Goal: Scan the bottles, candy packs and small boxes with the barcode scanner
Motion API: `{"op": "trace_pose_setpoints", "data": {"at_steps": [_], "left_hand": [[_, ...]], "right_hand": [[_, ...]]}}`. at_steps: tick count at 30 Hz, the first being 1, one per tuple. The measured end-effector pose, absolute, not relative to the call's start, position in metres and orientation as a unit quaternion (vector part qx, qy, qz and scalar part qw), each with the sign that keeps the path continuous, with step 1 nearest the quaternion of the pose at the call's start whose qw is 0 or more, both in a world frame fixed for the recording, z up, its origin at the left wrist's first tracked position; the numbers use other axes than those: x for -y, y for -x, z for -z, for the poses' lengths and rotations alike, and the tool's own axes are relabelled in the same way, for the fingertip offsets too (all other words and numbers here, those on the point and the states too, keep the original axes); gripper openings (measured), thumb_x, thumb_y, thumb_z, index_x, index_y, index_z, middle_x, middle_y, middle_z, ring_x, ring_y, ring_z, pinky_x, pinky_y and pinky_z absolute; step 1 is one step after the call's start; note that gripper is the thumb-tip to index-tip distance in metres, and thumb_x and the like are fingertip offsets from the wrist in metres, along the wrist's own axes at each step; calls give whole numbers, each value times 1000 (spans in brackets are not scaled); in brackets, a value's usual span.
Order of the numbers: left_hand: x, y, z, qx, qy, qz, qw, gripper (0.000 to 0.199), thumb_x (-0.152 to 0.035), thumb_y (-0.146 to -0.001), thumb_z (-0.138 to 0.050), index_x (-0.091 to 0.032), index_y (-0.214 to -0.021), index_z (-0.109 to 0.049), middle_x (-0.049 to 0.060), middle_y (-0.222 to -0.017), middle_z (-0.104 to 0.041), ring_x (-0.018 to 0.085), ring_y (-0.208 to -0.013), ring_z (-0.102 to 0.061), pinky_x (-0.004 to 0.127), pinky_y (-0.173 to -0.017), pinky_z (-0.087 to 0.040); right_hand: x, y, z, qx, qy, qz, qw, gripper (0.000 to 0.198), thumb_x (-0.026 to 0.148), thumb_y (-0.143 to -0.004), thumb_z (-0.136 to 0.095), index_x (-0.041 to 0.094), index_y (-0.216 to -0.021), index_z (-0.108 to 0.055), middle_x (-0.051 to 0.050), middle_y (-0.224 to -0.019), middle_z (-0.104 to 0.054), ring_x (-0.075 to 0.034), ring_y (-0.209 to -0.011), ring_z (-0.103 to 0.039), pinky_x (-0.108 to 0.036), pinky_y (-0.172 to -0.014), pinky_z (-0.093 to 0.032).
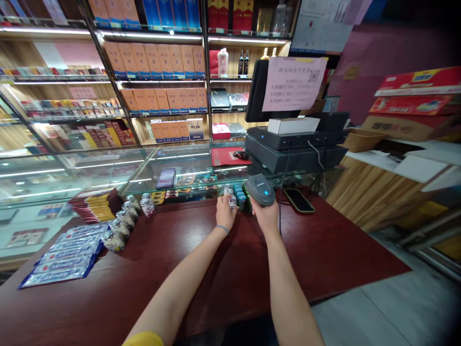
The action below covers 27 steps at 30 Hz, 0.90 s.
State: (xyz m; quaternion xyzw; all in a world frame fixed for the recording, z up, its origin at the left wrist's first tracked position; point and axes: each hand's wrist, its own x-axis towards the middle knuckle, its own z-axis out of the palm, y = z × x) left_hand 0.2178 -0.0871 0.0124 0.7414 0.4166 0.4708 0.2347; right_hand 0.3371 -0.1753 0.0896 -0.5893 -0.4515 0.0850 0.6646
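My right hand point(265, 218) is wrapped round the handle of a grey barcode scanner point(260, 186) with a lit blue light. Just left of it, my left hand point(225, 211) has its fingers closed round a small silver-lidded jar point(232, 202) at the far edge of the brown table. Another jar stands behind that one, partly hidden by my fingers. Blue-green small packs point(239, 194) sit in a row between the jars and the scanner. At the left, more silver-lidded jars point(122, 223) form a line, with a single jar point(147, 205) beside them.
Blue-and-white packets point(66, 254) lie fanned out at left, near a stack of red and yellow packs point(95, 205). A phone point(298, 200) rests right of the scanner, and a cable point(280, 216) hangs over the table. Behind are a glass counter point(144, 180) and a monitor point(256, 91).
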Motion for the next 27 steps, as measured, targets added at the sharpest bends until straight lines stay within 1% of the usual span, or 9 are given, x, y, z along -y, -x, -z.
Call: {"op": "trace_pose_setpoints", "data": {"at_steps": [7,10,13,15,18,20,21,24,27], "left_hand": [[85,-220,-11,-421,-746,-463,228,51,-13,-77,-70,-22,-123,-50,10,-118,-48,28,-117,-50,44,-100,-44],[84,-220,-11,-418,-744,-467,232,59,-12,-74,-72,-22,-128,-47,11,-120,-47,28,-118,-49,44,-101,-44],[84,-218,-12,-413,-739,-477,235,72,-9,-69,-76,-22,-132,-45,11,-121,-46,29,-118,-49,46,-103,-42],[85,-212,-13,-408,-737,-484,236,79,-10,-65,-79,-22,-135,-43,11,-121,-47,29,-118,-49,47,-105,-42],[87,-192,-19,-403,-736,-489,238,85,-17,-65,-83,-22,-139,-42,11,-122,-48,28,-116,-50,47,-105,-42],[87,-172,-25,-409,-729,-496,236,84,-23,-67,-84,-23,-139,-42,11,-122,-48,27,-113,-52,47,-104,-43],[88,-159,-28,-415,-723,-502,231,81,-24,-68,-83,-24,-139,-43,11,-121,-49,27,-111,-53,47,-104,-43],[87,-119,-38,-438,-706,-520,198,70,-23,-74,-79,-23,-136,-46,10,-116,-51,25,-106,-54,47,-101,-45],[83,-75,-45,-462,-690,-538,146,63,-21,-78,-75,-22,-135,-48,11,-117,-52,26,-109,-53,46,-101,-45]], "right_hand": [[175,-338,-88,453,590,-86,663,45,45,-77,-70,20,-114,-63,-10,-88,-75,-30,-92,-72,-39,-71,-60],[175,-339,-87,456,595,-76,658,43,46,-78,-69,20,-111,-63,-9,-86,-75,-29,-90,-73,-37,-69,-60],[174,-338,-87,456,602,-74,651,41,48,-78,-68,21,-109,-64,-9,-85,-75,-29,-89,-73,-37,-68,-59],[174,-337,-88,453,602,-81,652,40,49,-78,-68,21,-107,-64,-8,-83,-75,-28,-83,-73,-36,-65,-59],[176,-333,-90,445,597,-105,658,40,51,-77,-69,21,-103,-65,-6,-74,-73,-25,-64,-70,-35,-56,-56],[176,-330,-92,442,596,-125,659,35,50,-75,-71,21,-95,-65,-4,-65,-70,-23,-52,-64,-34,-50,-53],[177,-328,-93,438,598,-129,659,31,49,-74,-72,22,-87,-65,-2,-58,-67,-22,-47,-61,-33,-48,-51],[175,-320,-94,436,596,-140,660,27,45,-73,-72,23,-68,-57,1,-49,-60,-19,-45,-57,-31,-49,-48],[172,-311,-91,454,577,-156,661,28,42,-74,-71,22,-60,-57,1,-47,-57,-16,-43,-54,-30,-49,-47]]}}
